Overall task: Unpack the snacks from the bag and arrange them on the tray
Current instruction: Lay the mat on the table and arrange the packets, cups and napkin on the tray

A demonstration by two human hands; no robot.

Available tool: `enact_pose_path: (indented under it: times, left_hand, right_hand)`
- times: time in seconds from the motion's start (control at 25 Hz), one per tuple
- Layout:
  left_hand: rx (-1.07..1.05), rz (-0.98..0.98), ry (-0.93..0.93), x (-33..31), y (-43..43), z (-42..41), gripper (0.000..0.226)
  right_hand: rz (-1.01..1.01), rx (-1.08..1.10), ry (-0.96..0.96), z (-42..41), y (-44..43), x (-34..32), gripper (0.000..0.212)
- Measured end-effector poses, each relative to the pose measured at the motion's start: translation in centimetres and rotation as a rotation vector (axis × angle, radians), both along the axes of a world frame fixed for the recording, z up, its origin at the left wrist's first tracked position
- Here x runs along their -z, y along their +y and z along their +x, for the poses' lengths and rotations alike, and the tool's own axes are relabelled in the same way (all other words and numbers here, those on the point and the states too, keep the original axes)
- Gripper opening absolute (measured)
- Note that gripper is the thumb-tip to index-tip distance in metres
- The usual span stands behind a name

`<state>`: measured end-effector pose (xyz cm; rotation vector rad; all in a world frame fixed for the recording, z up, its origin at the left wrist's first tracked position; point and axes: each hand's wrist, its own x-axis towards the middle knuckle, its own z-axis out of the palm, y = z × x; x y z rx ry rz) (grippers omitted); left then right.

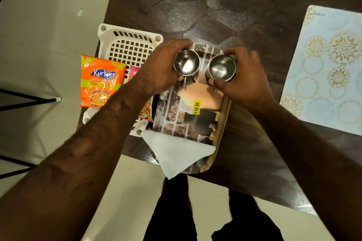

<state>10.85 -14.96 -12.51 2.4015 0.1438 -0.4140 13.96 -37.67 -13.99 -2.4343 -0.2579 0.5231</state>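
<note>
My left hand [160,68] grips a steel cup [186,62] and my right hand [244,80] grips a second steel cup [222,67]. Both cups are upright, side by side, at the far end of a printed tray [176,115] with a yellow price sticker [196,106]. A white paper napkin [176,152] lies folded over the tray's near end. An orange Kurkure snack packet [100,82] rests on a white perforated plastic tray [127,49] to the left. A pink snack packet [146,111] lies beside it, mostly hidden under my left forearm.
The dark brown table [254,25] ends just behind the napkin, with pale floor tiles [39,25] to the left and below. A light blue patterned placemat [333,68] lies at the right. Black metal legs [23,101] stand at the far left. My legs show below.
</note>
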Motion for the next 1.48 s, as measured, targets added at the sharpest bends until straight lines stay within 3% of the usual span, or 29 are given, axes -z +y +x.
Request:
enact_pose_path:
  times: [0.28, 0.8, 0.96, 1.04, 1.12, 1.16, 1.24, 1.32, 1.4, 1.48]
  left_hand:
    - [0.005, -0.047, -0.027, 0.5, 0.3, 0.0, 0.079]
    - [0.021, -0.033, -0.025, 0.1, 0.2, 0.2, 0.075]
    - [0.063, -0.039, -0.028, -0.5, 0.0, 0.1, 0.080]
    - [0.090, -0.053, -0.079, -1.1, 0.8, -0.8, 0.084]
    - [0.023, -0.056, -0.127, -1.8, 1.9, -3.1, 0.071]
    - [-0.007, -0.054, -0.109, -2.0, 2.1, -4.7, 0.057]
    - [0.029, -0.045, 0.046, -2.1, 1.6, -8.3, 0.038]
    - [0.180, 0.021, 0.227, -1.7, 0.0, -11.8, 0.038]
    - [0.300, 0.119, 0.328, -1.0, -1.3, -14.0, 0.047]
    - [0.345, 0.190, 0.389, -0.2, -2.0, -14.7, 0.053]
  right_hand:
    - [0.036, 0.099, -0.015, -0.7, 0.5, 0.2, 0.079]
    - [0.020, 0.076, -0.019, -0.7, 0.4, 0.2, 0.080]
    - [-0.013, 0.065, -0.006, -0.8, 0.2, -0.3, 0.090]
    - [-0.027, 0.113, -0.088, -1.8, -0.8, -0.7, 0.078]
    - [-0.029, 0.139, -0.147, -3.4, -1.9, -1.0, 0.041]
    - [-0.030, 0.099, -0.102, -4.5, -2.4, -0.9, 0.023]
    - [-0.008, -0.079, 0.128, -7.6, -2.7, -0.5, 0.017]
    - [-0.003, -0.299, 0.292, -11.3, -2.0, 0.0, 0.027]
    - [-0.094, -0.458, 0.315, -14.2, -0.6, 0.6, 0.048]
    - [-0.219, -0.527, 0.280, -15.5, 0.7, 1.2, 0.055]
